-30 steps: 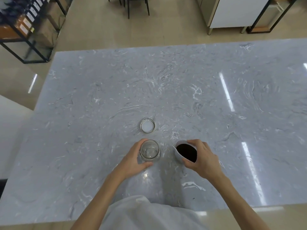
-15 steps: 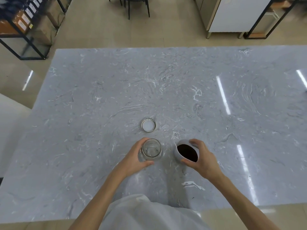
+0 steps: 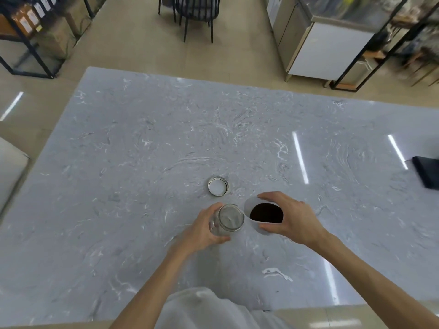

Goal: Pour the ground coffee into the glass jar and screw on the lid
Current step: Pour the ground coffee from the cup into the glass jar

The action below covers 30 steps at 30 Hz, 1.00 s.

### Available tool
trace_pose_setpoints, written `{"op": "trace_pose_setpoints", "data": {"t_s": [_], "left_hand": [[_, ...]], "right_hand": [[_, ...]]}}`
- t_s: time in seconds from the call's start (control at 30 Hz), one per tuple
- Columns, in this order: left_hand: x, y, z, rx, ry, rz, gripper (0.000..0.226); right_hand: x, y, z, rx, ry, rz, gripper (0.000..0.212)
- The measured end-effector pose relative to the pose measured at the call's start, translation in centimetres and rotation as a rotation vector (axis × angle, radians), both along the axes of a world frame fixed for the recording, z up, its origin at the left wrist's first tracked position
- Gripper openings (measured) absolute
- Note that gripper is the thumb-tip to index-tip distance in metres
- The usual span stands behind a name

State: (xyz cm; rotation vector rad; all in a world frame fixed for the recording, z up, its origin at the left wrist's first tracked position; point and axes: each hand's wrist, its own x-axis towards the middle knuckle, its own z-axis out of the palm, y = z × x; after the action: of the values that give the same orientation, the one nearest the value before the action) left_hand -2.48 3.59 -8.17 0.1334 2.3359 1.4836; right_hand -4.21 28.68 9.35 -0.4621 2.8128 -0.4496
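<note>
An empty clear glass jar (image 3: 228, 219) stands open on the grey marble table (image 3: 142, 162), with my left hand (image 3: 204, 230) wrapped around its left side. Right beside it is a white cup (image 3: 252, 206) holding dark ground coffee (image 3: 266, 212). My right hand (image 3: 291, 218) grips the cup from its right side, and the cup's rim leans toward the jar. The jar's metal lid (image 3: 218, 185) lies upside down on the table just behind both, untouched.
A dark flat object (image 3: 427, 170) lies at the table's right edge. Beyond the far edge are a black chair (image 3: 194, 13), a white cabinet (image 3: 318, 48) and black metal shelving (image 3: 28, 36). My white garment (image 3: 204, 309) hangs at the near edge.
The cup has risen and tipped toward the jar in my right hand. My left hand stays on the jar. The camera view has shifted, showing more of the room.
</note>
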Motion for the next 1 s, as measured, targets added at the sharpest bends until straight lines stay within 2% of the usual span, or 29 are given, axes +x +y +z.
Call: {"op": "trace_pose_setpoints", "data": {"t_s": [0.2, 0.43, 0.6, 0.77, 1.0], "left_hand": [[0.2, 0.3, 1.8, 0.14, -0.008, 0.009, 0.09], [0.0, 1.7, 3.1, 0.084, 0.102, -0.024, 0.082], [-0.5, 2.8, 4.4, 0.019, 0.154, -0.04, 0.084], [-0.7, 3.7, 4.7, -0.051, 0.122, -0.045, 0.09], [-1.0, 5.0, 5.1, -0.154, 0.11, -0.059, 0.087]], "right_hand": [[-1.3, -3.8, 2.6, 0.433, 0.17, 0.347, 0.069], [-3.5, -6.3, 4.6, 0.748, 0.073, 0.504, 0.061], [-4.5, -7.1, 4.2, 0.875, 0.116, 0.564, 0.052], [-4.7, -6.7, 3.6, 0.888, 0.126, 0.554, 0.046], [-4.7, -6.2, 2.6, 0.961, 0.124, 0.577, 0.049]]}}
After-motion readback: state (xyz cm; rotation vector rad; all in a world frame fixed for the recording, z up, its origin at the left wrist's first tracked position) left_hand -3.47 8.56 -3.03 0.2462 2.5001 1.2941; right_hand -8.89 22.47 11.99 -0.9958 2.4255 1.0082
